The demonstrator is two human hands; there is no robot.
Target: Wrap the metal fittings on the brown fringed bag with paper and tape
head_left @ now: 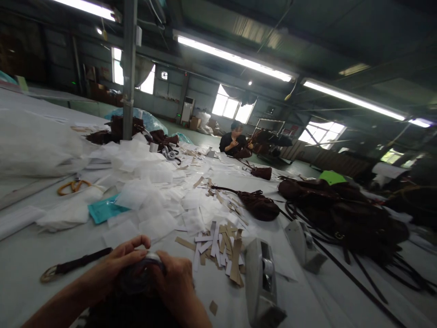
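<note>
At the near edge, my left hand (124, 259) and my right hand (175, 278) are closed around the two sides of a round, greyish, shiny thing (138, 275) with a whitish top edge. Dim light and my fingers hide what kind it is. Below it lies a very dark mass (129, 310), too dark to make out. A dark strap with a metal buckle (73, 266) rests left of my left hand. To the right of my right hand stands a grey tape dispenser (261, 282), with a pile of white and brown paper strips (218, 246) beyond my hands.
A second tape dispenser (303, 246) stands beside dark brown bags (341, 214) with trailing straps. White sheets (150, 205), a teal packet (107, 208) and orange-handled scissors (73, 187) lie left. A post (129, 73) rises behind. Another person (234, 139) sits across the table.
</note>
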